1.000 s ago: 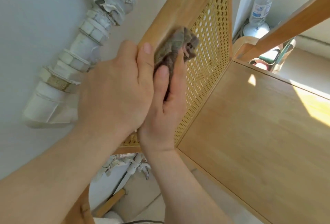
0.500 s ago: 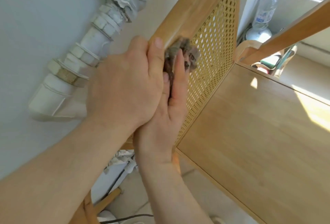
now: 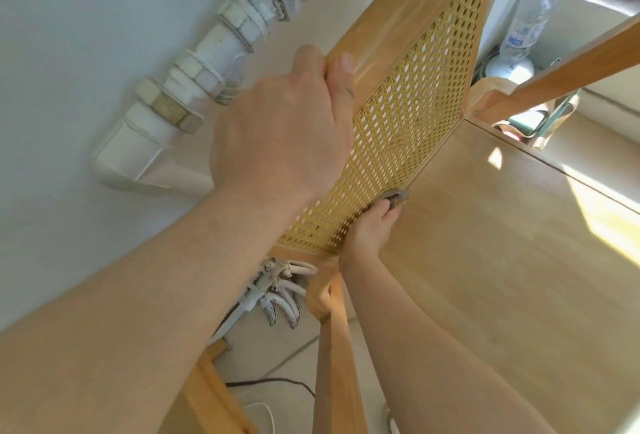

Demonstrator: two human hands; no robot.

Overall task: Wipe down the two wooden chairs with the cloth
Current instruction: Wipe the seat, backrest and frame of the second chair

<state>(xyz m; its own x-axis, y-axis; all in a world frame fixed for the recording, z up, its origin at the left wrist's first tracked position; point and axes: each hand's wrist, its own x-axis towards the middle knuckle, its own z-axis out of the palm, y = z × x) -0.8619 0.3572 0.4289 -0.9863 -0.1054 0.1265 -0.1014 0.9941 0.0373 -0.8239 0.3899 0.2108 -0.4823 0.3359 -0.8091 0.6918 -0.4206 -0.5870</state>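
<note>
Pipework first, at the far left: a white drain pipe (image 3: 207,63) is running up the pale wall, well apart from the action. Moving right, the left hand (image 3: 284,136) is gripping the top rail (image 3: 398,14) of the wooden chair (image 3: 450,208). Its fingers are curling over the rail's far side, out of sight, and its thumb is lying flat on the near face, so it is steadying the back and holding nothing else.

Right of that hand, the cane panel (image 3: 408,115) is stretching down the backrest. At the panel's bottom edge the right hand (image 3: 372,229) is working low, its fingers bunching tight round the grey cloth (image 3: 393,196). Only a small wad of it is showing above the fingertips, and that wad is pressing into the seam where the panel meets the seat (image 3: 502,278).

The coming stroke, by my reading, is hanging on this. The seam's long axis is running from near left to far right, and the bare seat is spreading out to the right of the fingers. So the right hand is much the nearer one to carry the cloth along the seam or out over the seat, while the left is bracing up top.

Further right a wooden armrest (image 3: 571,66) is crossing the corner, and beyond it a spray bottle (image 3: 523,28) is standing by the wall. Which timber belongs to the second chair, I cannot tell.
</note>
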